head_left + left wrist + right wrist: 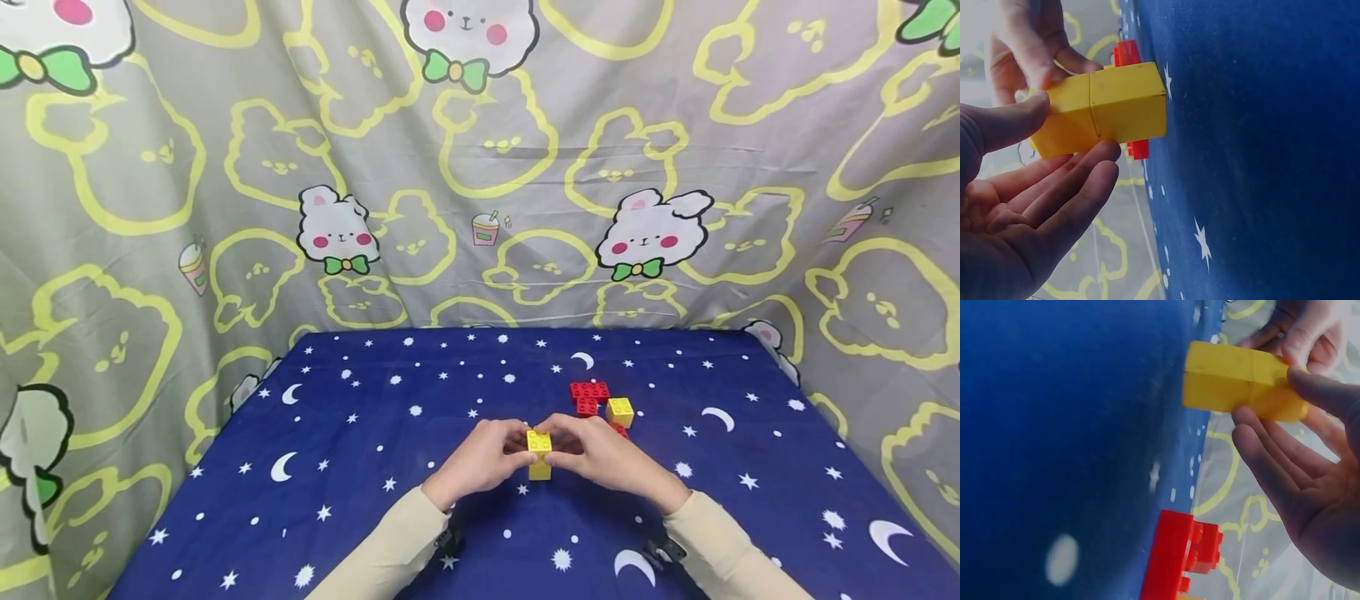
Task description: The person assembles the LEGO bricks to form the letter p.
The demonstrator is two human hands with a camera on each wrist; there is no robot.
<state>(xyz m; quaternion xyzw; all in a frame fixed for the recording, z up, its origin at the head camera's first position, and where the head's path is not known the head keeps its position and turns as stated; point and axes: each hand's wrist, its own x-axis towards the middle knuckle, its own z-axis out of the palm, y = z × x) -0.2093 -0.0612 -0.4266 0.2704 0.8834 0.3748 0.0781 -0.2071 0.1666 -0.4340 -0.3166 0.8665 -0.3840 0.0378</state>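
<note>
Two yellow toy building bricks form an upright stack, the upper brick (538, 442) flush on the lower brick (539, 472). From the left, my left hand (486, 458) pinches the upper brick between thumb and fingers. My right hand (600, 454) grips the same brick from the right. In the left wrist view, a thin seam runs between the upper brick (1063, 115) and the lower brick (1129, 103). Both thumbs lie near the upper brick (1272, 387) in the right wrist view. Whether the stack's base touches the cloth is hard to tell.
Behind my right hand lie red bricks (590, 390) and a loose yellow brick (620, 412). Another red brick (619, 430) is partly hidden by that hand. A dark blue cloth (360, 450) with stars and moons covers the table; a patterned curtain (465, 275) hangs around it.
</note>
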